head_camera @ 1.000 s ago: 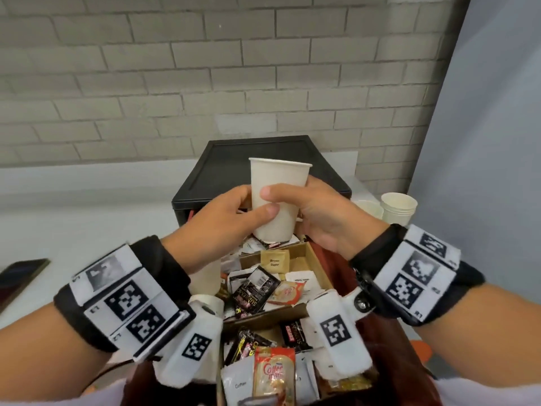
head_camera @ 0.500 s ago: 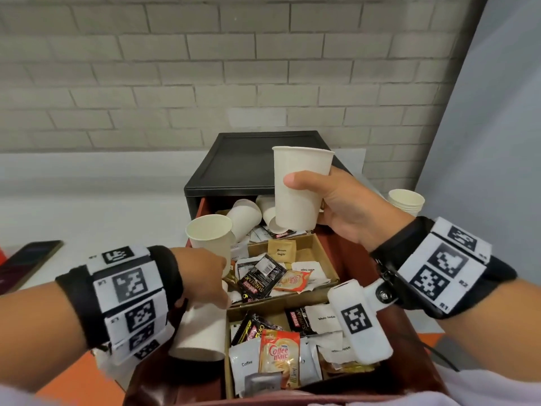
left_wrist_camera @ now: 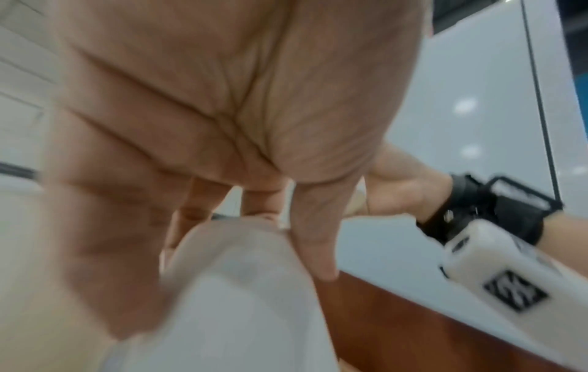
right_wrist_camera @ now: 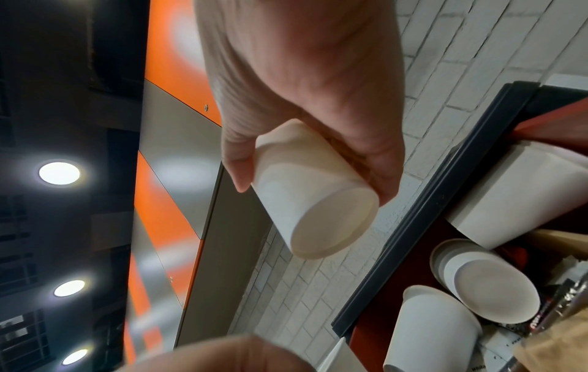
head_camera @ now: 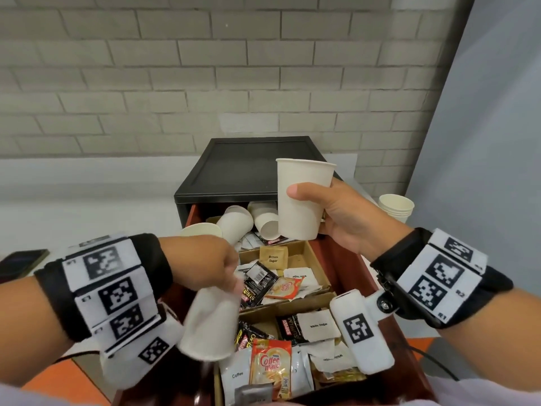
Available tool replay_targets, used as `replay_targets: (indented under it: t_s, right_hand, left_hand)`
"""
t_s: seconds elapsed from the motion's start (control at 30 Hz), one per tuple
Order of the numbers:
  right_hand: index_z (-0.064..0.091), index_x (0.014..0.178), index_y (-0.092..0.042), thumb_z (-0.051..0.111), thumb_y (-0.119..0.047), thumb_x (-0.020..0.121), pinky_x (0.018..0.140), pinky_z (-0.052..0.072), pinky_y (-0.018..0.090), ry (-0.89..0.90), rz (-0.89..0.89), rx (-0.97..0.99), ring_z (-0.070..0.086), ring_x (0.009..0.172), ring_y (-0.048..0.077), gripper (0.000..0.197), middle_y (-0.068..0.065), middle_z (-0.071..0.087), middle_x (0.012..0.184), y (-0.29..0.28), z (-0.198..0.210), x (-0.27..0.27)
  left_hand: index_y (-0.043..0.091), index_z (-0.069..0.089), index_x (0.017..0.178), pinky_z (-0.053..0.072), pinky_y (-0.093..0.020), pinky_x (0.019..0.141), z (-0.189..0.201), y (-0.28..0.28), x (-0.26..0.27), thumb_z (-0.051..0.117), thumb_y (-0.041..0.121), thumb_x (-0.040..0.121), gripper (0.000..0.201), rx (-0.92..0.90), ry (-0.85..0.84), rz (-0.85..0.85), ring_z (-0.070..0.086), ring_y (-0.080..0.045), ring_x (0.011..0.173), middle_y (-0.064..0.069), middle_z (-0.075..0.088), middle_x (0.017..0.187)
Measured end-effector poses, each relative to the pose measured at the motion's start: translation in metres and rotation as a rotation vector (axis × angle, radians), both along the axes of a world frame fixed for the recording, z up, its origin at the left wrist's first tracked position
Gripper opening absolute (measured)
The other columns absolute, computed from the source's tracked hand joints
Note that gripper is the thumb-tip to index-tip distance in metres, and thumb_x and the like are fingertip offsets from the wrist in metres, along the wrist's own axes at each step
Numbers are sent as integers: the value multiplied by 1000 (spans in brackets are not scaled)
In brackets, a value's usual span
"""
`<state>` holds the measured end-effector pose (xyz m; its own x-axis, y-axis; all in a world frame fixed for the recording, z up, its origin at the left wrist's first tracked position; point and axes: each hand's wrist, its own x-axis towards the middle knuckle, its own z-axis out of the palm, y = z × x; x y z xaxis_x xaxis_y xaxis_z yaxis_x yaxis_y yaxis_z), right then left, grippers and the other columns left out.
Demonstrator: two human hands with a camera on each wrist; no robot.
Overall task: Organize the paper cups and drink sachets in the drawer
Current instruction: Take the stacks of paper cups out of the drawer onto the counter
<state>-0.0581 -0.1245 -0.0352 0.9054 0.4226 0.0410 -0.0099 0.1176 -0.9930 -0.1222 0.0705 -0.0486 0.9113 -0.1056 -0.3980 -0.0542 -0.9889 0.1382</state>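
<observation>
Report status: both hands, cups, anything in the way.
Right hand grips upright paper cup. Left hand grips blurred cup, mouth down. Loose cups and sachets clutter the drawer.

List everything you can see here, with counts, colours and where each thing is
Paper cups: white; one upright in right hand, one mouth-down in left hand, at least three loose at the drawer's back, a stack on the counter at right.
Sachets: many, mixed colours, in cardboard trays.
Drawer: one, red-brown, open.
Cabinet: one, black.
Phone: one, dark, far left.
Left hand; right hand.
</observation>
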Motion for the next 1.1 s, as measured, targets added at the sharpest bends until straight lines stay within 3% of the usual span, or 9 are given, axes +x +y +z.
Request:
replay_targets:
  t_s: [0.2,0.33,0.43,0.53,0.67,0.77,0.9,1.0,1.1]
  right_hand:
    - [56,115,-16,71,-10,78,66,52,32,-10,-196,35,63,92,21,41,6,66,104,-9,-1,10]
    - [55,112,-18,70,-11,79,73,54,35,-11,-330,159,62,95,21,37,6,64,105,-17,6,18]
    - [53,117,-18,70,-12,79,77,55,38,25,-320,218,62,98,22,42,7,64,109,-15,10,20]
    - [53,123,-13,69,-13,79,63,54,32,41,-277,249,62,96,23,47,10,64,111,-8,13,19]
    - [55,123,-12,70,-15,78,65,52,33,11,-227,233,61,92,23,47,9,65,106,-2,21,18]
    - [57,119,-12,72,-15,73,58,50,25,-36,-132,166,61,84,15,48,3,66,96,0,27,12]
    - [56,121,-14,72,-30,58,70,47,27,-54,-5,89,60,89,16,67,2,66,99,4,28,5]
    - [52,126,-17,80,-25,62,69,51,28,-56,57,54,62,98,20,70,5,65,110,7,24,4]
    - [53,125,-16,78,-19,63,75,56,33,-46,72,65,63,104,25,67,10,65,115,10,17,5]
  left_hand:
    - [13,49,69,51,-25,67,28,1,14,58,30,91,29,-904,-233,380,51,-13,70,-2,52,78]
    - [11,56,97,56,-22,56,24,-5,16,54,30,94,19,-1293,-173,670,57,-18,72,-8,55,93]
    - [9,57,107,58,-23,53,24,-8,16,53,27,95,22,-1471,-108,738,60,-23,77,-15,57,97]
    - [13,50,120,58,-26,54,24,-11,16,60,21,89,34,-1553,-59,704,62,-28,85,-20,56,107]
    - [18,55,118,59,-26,65,23,-13,11,81,21,65,59,-1428,50,496,68,-22,80,-12,66,109]
    - [20,54,119,57,-26,64,22,-19,10,81,16,65,61,-1364,75,398,70,-20,85,-9,70,108]
    - [20,51,122,57,-33,79,16,-28,14,73,8,62,65,-1398,39,322,69,-23,99,-10,66,117]
    - [17,48,125,57,-31,81,14,-32,17,71,-3,75,59,-1432,-35,294,66,-23,104,-10,62,120]
    - [20,49,127,56,-30,84,13,-30,17,72,4,77,57,-1423,-99,255,66,-21,105,-8,64,119]
